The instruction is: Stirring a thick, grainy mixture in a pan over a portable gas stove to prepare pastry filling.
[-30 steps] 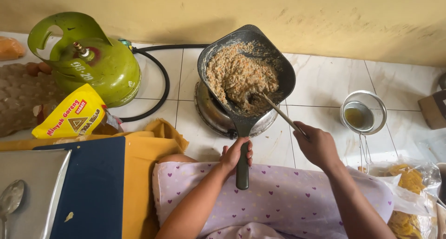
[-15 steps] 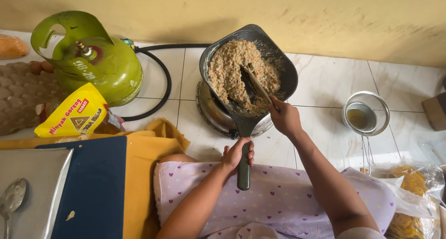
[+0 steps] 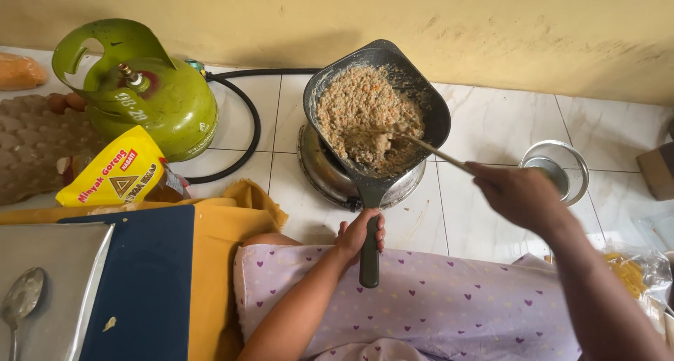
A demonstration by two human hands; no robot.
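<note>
While the left hand [image 3: 359,233] closes around the dark handle low in the centre of the frame, a black square pan [image 3: 379,115] sits tilted on a small round steel burner [image 3: 330,175] in the upper middle, on the white tiled floor [image 3: 484,129]. The pan holds a coarse brown crumbly mixture [image 3: 361,112] flecked with orange. At the right of the frame, the right hand [image 3: 516,192] is curled shut on a thin wooden utensil [image 3: 435,150], whose far end lies in the mixture near the pan's lower right side. A black hose [image 3: 249,126] runs from the burner to a green gas cylinder [image 3: 151,94] at upper left. Just below the cylinder lies a yellow pouch [image 3: 116,171], beside a brown egg tray [image 3: 28,147] at the left edge. A small steel strainer [image 3: 554,171] rests on the tiles behind the right hand. In the lower left corner, 1 spoon [image 3: 20,298] lies on a metal tray [image 3: 63,277], next to a dark blue board [image 3: 144,277] on yellow cloth [image 3: 217,228]. Lilac heart-print fabric [image 3: 435,305] fills the bottom centre.
</note>
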